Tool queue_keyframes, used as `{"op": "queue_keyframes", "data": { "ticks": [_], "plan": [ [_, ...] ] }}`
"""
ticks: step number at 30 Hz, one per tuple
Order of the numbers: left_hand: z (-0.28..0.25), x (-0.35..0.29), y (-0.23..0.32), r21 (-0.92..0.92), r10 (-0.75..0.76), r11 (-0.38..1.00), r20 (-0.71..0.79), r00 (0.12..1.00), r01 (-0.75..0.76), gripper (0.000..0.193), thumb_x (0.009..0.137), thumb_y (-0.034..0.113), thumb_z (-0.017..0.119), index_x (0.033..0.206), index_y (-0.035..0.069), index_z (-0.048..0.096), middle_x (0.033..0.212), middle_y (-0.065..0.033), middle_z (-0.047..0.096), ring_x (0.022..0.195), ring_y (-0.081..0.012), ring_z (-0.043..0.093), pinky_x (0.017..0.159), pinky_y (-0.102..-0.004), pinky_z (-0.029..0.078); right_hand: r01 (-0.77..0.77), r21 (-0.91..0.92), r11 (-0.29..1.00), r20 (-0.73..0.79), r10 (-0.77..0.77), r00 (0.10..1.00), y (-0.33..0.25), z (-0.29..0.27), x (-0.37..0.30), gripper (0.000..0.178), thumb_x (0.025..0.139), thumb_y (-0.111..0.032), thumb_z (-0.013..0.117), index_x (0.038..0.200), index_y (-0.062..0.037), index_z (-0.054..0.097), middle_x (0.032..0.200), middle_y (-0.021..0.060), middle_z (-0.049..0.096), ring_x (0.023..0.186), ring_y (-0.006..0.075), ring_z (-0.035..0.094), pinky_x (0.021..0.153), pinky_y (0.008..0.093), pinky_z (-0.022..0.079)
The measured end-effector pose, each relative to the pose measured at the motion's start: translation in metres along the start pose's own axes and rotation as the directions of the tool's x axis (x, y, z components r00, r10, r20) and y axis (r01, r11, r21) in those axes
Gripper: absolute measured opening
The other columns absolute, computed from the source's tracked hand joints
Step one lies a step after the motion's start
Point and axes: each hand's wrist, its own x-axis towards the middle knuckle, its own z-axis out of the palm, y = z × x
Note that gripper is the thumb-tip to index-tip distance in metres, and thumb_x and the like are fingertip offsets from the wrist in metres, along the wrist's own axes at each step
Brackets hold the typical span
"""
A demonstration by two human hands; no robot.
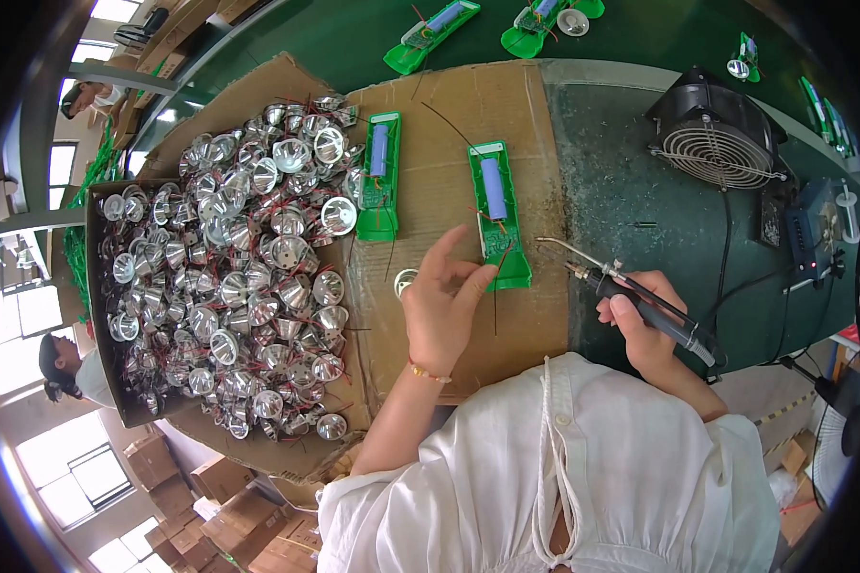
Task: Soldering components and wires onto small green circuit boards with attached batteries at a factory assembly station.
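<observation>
My right hand (645, 310) grips a soldering iron (640, 304) with a thin metal feed tube along it. The iron's tip points left toward a green plastic housing (513, 263), apart from it. That housing lies open on the cardboard, with a purple cylindrical battery (493, 189), a small circuit board and loose wires inside. My left hand (441, 310) is beside its lower left edge, thumb tip at the edge and index finger raised apart; the fingers look open. A small round silvery part (405, 280) shows just left of that hand. A second green housing (377, 220) with a battery lies further left.
A box (94, 286) heaped with silvery reflector cups (225, 346) and red wires stands left. A black fan (721, 143) and a blue soldering station (812, 229) are at right. More green housings (430, 36) lie along the far side. Two people sit at far left.
</observation>
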Motion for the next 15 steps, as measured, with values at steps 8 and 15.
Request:
{"op": "queue_keyframes", "data": {
  "ticks": [8,15],
  "plan": [
    [0.003,0.003,-0.024,0.013,0.017,1.000,-0.073,0.997,-0.016,0.011,0.073,0.005,0.072,0.080,-0.001,0.066,0.070,-0.0028,0.064,0.061,-0.0047,0.053,0.056,-0.0181,0.042,-0.012,0.004,1.000,0.070,0.012,0.997,0.002,0.002,0.004,0.020,0.083,-0.013,0.058,0.091,0.0041,0.051,0.071,0.0126,0.061,0.059,0.0136,0.058,0.053,0.0249,0.048],
    [0.001,0.005,-0.023,0.148,0.121,0.983,-0.083,0.989,-0.108,0.016,0.072,0.007,0.071,0.086,0.002,0.065,0.074,-0.0086,0.063,0.061,-0.0140,0.060,0.058,-0.0246,0.049,0.082,-0.042,0.996,0.152,-0.075,0.985,0.007,0.008,0.012,0.017,0.081,-0.008,0.059,0.090,0.0041,0.051,0.070,0.0128,0.062,0.059,0.0136,0.059,0.055,0.0260,0.049]
  ]
}}
